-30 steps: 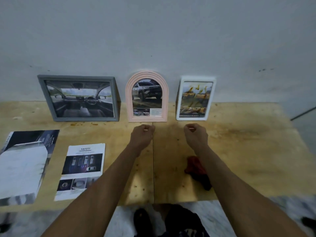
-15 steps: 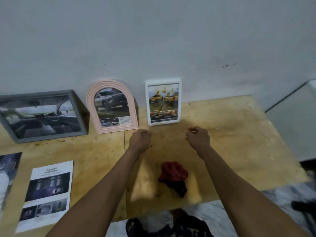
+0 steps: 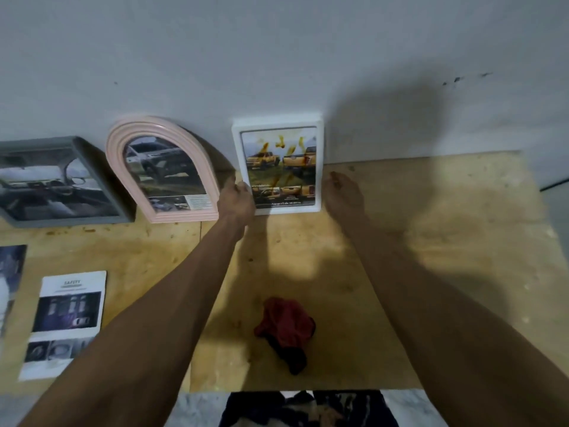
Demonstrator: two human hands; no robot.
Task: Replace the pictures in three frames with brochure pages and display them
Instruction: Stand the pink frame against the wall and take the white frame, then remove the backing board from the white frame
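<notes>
Three frames lean against the wall at the back of the plywood table [image 3: 446, 241], each with a car brochure page in it: a grey frame [image 3: 55, 183] at the left, a pink arched frame [image 3: 163, 171] in the middle, and a white frame [image 3: 278, 167] to its right. My left hand [image 3: 237, 201] grips the white frame's lower left edge, fingers curled over the corner. My right hand [image 3: 341, 192] lies against the right edge with its fingers curled. The white frame's page shows yellow trucks and carries brownish smears.
A crumpled red cloth [image 3: 284, 328] lies near the table's front edge between my arms. A loose "SAFETY" brochure page [image 3: 66, 322] lies front left, with another brochure [image 3: 10, 272] cut off by the left border. The table ends at the right, past my right arm.
Both hands moved forward from the bare table in front of the frames to either side of the white frame. The view shifted right and closer.
</notes>
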